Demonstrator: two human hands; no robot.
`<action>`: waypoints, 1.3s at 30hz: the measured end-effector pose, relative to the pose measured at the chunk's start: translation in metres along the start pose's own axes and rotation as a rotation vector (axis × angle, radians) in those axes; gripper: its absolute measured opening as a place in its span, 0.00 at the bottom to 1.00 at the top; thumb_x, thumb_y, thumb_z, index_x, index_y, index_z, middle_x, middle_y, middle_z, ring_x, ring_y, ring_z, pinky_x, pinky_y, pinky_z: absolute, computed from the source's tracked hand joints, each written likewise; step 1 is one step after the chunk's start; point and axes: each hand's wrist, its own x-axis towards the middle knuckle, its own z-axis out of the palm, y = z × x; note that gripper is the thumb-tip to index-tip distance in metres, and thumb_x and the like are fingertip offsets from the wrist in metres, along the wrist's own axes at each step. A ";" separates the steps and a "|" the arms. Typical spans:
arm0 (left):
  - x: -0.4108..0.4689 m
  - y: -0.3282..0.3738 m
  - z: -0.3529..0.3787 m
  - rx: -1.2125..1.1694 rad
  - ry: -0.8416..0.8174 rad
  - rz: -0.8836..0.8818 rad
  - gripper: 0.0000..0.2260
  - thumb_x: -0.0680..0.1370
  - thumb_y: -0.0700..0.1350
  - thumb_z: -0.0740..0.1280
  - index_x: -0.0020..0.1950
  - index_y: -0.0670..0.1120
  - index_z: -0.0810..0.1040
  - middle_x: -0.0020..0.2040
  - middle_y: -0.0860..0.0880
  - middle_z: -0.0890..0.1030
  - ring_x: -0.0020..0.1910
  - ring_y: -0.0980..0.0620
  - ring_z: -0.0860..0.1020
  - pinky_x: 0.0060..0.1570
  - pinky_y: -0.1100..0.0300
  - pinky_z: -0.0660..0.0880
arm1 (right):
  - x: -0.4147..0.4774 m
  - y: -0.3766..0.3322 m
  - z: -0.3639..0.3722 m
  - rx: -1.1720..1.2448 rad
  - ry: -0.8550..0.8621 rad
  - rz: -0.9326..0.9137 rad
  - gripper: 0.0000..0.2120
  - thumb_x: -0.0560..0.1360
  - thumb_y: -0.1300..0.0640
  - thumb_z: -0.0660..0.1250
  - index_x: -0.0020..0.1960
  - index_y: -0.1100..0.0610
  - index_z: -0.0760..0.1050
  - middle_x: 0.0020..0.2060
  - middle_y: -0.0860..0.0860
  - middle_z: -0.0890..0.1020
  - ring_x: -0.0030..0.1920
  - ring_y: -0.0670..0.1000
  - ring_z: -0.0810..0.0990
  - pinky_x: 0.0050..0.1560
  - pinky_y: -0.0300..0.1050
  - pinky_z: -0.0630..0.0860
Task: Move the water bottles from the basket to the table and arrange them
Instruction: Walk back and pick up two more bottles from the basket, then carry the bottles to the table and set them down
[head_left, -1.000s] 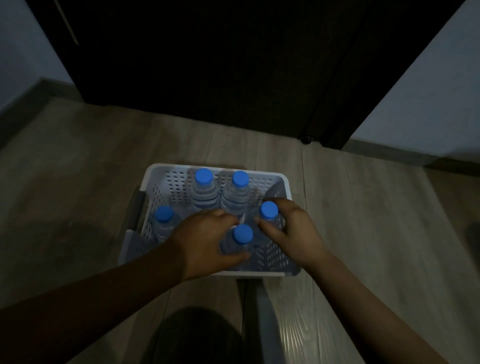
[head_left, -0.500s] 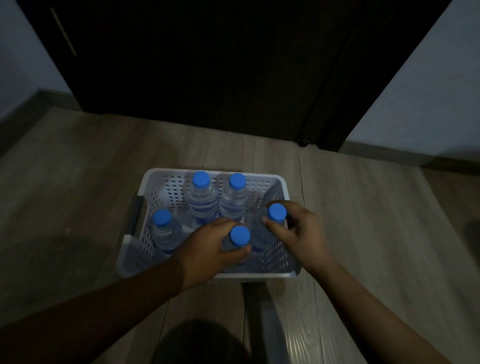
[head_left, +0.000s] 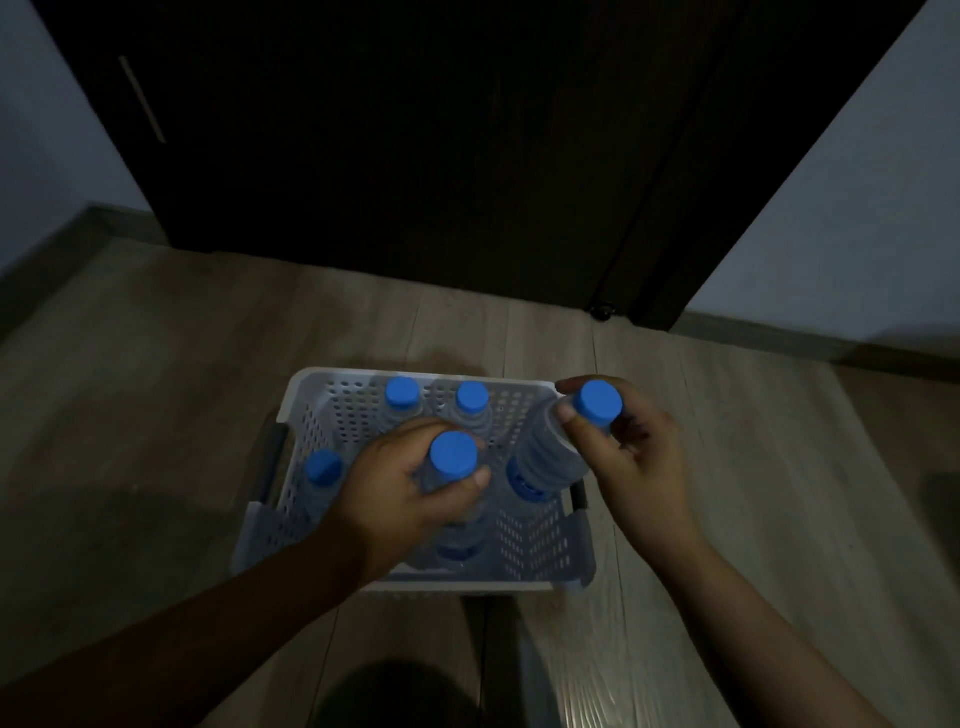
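Head view: one basket (head_left: 524, 543), five bottles (head_left: 471, 397). Left hand (head_left: 395, 493) grips one, right hand (head_left: 639, 467) grips another; three stand loose.

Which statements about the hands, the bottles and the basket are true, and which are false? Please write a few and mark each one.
1. The left hand grips a bottle by its neck. True.
2. The right hand is empty. False: it holds a tilted bottle.
3. All the bottle tops are red. False: the caps are blue.
4. The basket stands on a wooden floor. True.
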 end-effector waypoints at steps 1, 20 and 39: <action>0.002 0.007 -0.002 -0.032 0.030 0.012 0.07 0.73 0.48 0.71 0.50 0.50 0.80 0.50 0.57 0.81 0.49 0.61 0.79 0.47 0.73 0.75 | 0.004 -0.008 0.000 -0.010 0.013 -0.028 0.09 0.75 0.56 0.67 0.53 0.58 0.79 0.46 0.47 0.83 0.48 0.44 0.82 0.43 0.31 0.76; 0.117 0.158 -0.060 -0.173 0.168 0.047 0.10 0.72 0.48 0.66 0.47 0.43 0.79 0.43 0.49 0.83 0.45 0.54 0.81 0.45 0.66 0.76 | 0.146 -0.154 -0.032 -0.002 0.177 -0.107 0.12 0.77 0.54 0.63 0.47 0.63 0.76 0.37 0.52 0.79 0.38 0.44 0.78 0.39 0.32 0.74; 0.188 0.674 -0.252 -0.107 0.224 0.230 0.10 0.70 0.50 0.66 0.43 0.44 0.79 0.42 0.49 0.83 0.43 0.55 0.81 0.42 0.69 0.76 | 0.332 -0.651 -0.143 0.050 0.159 -0.219 0.12 0.75 0.51 0.65 0.44 0.60 0.77 0.37 0.52 0.81 0.38 0.47 0.81 0.40 0.36 0.77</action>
